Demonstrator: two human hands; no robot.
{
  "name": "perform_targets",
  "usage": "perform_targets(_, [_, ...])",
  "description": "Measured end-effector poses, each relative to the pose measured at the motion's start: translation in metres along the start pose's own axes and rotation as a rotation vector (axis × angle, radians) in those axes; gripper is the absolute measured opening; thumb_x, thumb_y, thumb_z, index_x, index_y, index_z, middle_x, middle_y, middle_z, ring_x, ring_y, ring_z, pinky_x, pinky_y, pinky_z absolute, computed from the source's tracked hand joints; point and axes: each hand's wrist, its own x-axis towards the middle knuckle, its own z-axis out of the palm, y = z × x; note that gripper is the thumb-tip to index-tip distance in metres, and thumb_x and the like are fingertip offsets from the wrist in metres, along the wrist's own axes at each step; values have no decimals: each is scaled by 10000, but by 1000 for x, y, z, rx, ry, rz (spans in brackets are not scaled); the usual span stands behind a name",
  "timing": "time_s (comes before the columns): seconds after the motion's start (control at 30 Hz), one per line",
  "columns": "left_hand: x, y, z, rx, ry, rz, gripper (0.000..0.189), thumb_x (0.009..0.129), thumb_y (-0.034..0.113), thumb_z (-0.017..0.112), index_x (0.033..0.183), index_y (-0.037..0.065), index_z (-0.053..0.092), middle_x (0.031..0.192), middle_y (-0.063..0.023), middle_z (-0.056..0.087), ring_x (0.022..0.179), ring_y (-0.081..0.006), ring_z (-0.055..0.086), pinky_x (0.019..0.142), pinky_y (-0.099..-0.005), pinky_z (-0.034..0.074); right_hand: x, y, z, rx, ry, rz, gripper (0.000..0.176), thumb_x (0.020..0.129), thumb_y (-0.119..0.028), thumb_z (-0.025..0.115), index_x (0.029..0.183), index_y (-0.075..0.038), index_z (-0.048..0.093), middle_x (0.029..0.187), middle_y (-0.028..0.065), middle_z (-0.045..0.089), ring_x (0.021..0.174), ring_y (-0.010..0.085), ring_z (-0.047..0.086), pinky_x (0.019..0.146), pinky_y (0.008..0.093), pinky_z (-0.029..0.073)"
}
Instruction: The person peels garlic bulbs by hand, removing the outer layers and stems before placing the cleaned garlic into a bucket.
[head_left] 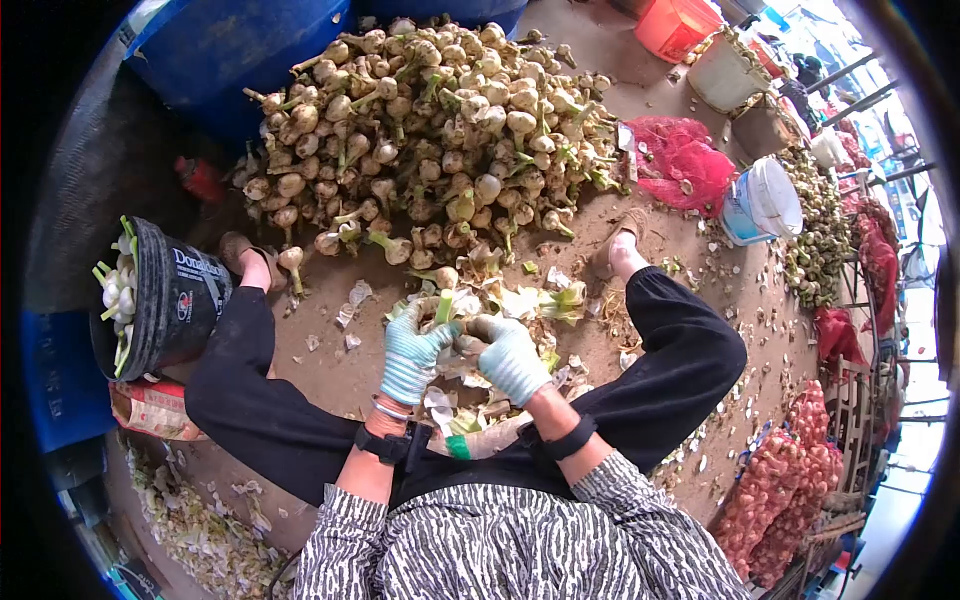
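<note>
Plainly, the left hand [412, 357] and right hand [512, 360] both curl closed on one garlic [463, 340], held over the scraps [470, 415] near the pile [430, 130], where gloved fingers [436, 338] might slip on loose skin and drop it among them.

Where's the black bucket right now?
In the head view the black bucket stands at the far left, just outside the person's left leg, holding peeled garlic, down-left of the big garlic pile.

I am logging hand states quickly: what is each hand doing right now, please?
Left hand: closed, holding a garlic stalk.
Right hand: closed on the same garlic stalk, lower end; the bulb is mostly hidden.
</note>
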Motion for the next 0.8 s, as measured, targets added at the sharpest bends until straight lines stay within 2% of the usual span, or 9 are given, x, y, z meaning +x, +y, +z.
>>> perform_targets(0.07, [-2,-3,0,-8,30,-23,277,704,78,718,931,-10,586,825,-44,613,684,-97,558,604,-221,467,-5,-9,8,-147,134,-17,171,756,-112,592,886,-1,577,755,169,603,664,240,588,631,320,464])
perform_targets(0.17, [-8,-2,-5,-453,106,-266,191,750,103,675,886,7,579,785,-57,615,678,-124,582,598,-238,487,-9,-13,21,-328,223,-46,181,753,-150,580,866,-11,549,758,209,587,717,344,586,642,388,465])
perform_targets(0.27, [-9,1,-16,-710,76,-391,175,783,137,652,886,21,569,762,-29,596,628,-109,558,541,-235,474,-1,9,31,-458,195,85,234,749,-199,577,898,-23,542,774,220,587,738,374,577,648,428,457])
perform_targets(0.33, [-2,4,-19,-684,64,-343,188,791,169,645,879,21,569,753,-30,595,626,-108,560,540,-233,477,2,19,34,-355,158,133,249,741,-216,574,902,-27,547,789,230,582,730,371,577,645,422,457])
perform_targets(0.47, [0,-6,-22,-700,81,-341,244,819,256,611,880,23,568,734,-53,598,617,-128,574,549,-247,491,-9,-18,35,-280,165,-79,225,689,-141,601,829,16,520,810,223,561,793,367,539,696,410,435])
perform_targets(0.6, [2,-15,-34,-1123,-1,-488,276,832,305,573,877,33,572,770,-112,618,677,-217,614,618,-328,520,-5,-4,30,-327,169,-58,254,701,-165,607,859,19,530,726,205,568,685,378,549,634,430,448])
perform_targets(0.67, [6,-5,-39,-1242,7,-336,306,816,326,585,888,29,569,816,-127,622,748,-239,623,661,-358,529,-5,47,24,-552,54,70,215,690,-146,599,842,-1,552,742,196,576,695,371,557,655,409,464])
perform_targets(0.73, [10,0,-46,-1309,-52,-341,326,811,333,586,909,23,566,862,-141,620,802,-259,620,684,-381,531,-15,111,17,-650,-30,-114,321,742,-181,592,1034,-57,548,780,194,587,736,348,579,650,382,463])
perform_targets(0.8, [11,-8,-50,-1302,4,-392,319,806,312,600,918,15,562,892,-146,614,827,-261,613,700,-391,527,-16,97,12,-583,-50,-205,297,750,-163,587,1031,-68,565,795,202,591,756,343,586,667,375,465])
